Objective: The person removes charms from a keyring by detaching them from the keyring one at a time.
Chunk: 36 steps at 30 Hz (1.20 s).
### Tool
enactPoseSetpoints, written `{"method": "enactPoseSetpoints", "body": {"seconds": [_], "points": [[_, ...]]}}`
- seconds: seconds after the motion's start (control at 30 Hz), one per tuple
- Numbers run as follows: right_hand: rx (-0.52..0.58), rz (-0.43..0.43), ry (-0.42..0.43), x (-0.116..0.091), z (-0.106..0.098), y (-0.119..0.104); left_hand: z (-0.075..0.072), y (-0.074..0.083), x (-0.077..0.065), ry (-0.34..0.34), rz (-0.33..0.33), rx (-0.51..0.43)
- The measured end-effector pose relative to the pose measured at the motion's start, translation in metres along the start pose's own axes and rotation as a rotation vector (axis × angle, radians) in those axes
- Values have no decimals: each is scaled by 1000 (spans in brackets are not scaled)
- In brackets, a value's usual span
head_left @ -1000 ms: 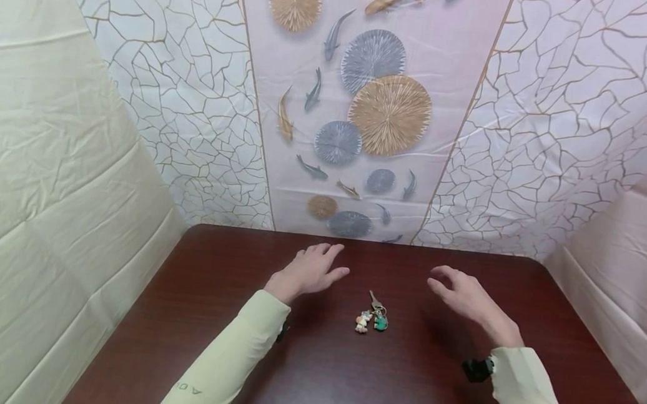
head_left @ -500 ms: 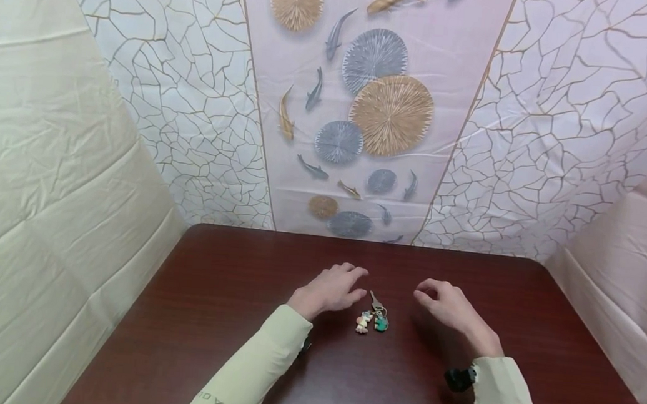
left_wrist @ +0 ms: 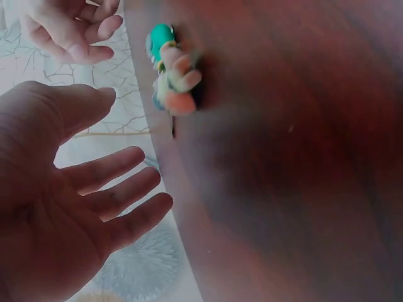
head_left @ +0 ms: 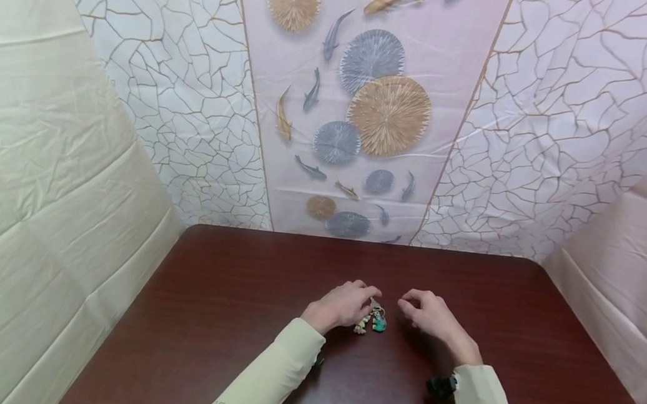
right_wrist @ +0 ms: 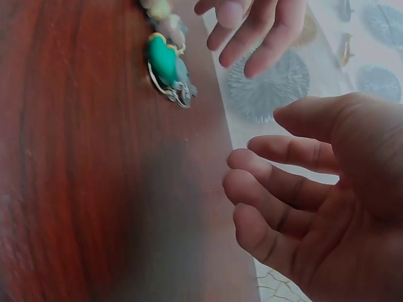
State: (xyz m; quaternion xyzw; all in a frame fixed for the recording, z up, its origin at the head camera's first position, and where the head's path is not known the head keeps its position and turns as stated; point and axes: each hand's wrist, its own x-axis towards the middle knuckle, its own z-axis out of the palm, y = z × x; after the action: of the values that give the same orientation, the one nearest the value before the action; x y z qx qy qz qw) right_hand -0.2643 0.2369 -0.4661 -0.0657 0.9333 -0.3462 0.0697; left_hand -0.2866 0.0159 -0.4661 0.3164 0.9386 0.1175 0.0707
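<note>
A key [head_left: 374, 304] on a ring lies on the dark red-brown table, with a green charm [head_left: 379, 324] and a pale, multicoloured figurine charm [head_left: 361, 325] attached. My left hand [head_left: 344, 303] hovers just left of the key and partly covers it in the head view. In the left wrist view its fingers [left_wrist: 126, 207] are spread and hold nothing. To the right of the keys is my right hand [head_left: 428, 312], apart from them. Its fingers [right_wrist: 271, 189] bend loosely around nothing in the right wrist view. The metal ring [right_wrist: 170, 94] shows beside the green charm there.
The table [head_left: 228, 270] reaches back to a patterned cloth [head_left: 348, 166] with fish and round motifs. Plain cream cloth [head_left: 75, 210] hangs at the left, and another cloth [head_left: 630, 248] at the right. A black device [head_left: 440, 387] sits on the right wrist.
My left hand has moved right and nearer, coming over the key's left side. My right hand has moved left toward the keys. The keys have stayed in place.
</note>
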Motion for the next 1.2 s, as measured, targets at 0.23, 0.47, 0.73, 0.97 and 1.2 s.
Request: {"method": "enactPoseSetpoints", "body": {"seconds": [0.23,0.47,0.73,0.97,1.2], "points": [[-10,4,-14,1,17,-4,14,2,0,-30,-31,8],[-11,21,-26,4,31,-6,19,6,-2,-22,-63,86],[-155,-30,13,11,39,-4,22,12,-2,3,-80,151],[-135,-37,8,12,41,-3,25,13,-1,40,-88,149],[16,10,-59,9,40,-7,29,15,3,54,-106,159]]}}
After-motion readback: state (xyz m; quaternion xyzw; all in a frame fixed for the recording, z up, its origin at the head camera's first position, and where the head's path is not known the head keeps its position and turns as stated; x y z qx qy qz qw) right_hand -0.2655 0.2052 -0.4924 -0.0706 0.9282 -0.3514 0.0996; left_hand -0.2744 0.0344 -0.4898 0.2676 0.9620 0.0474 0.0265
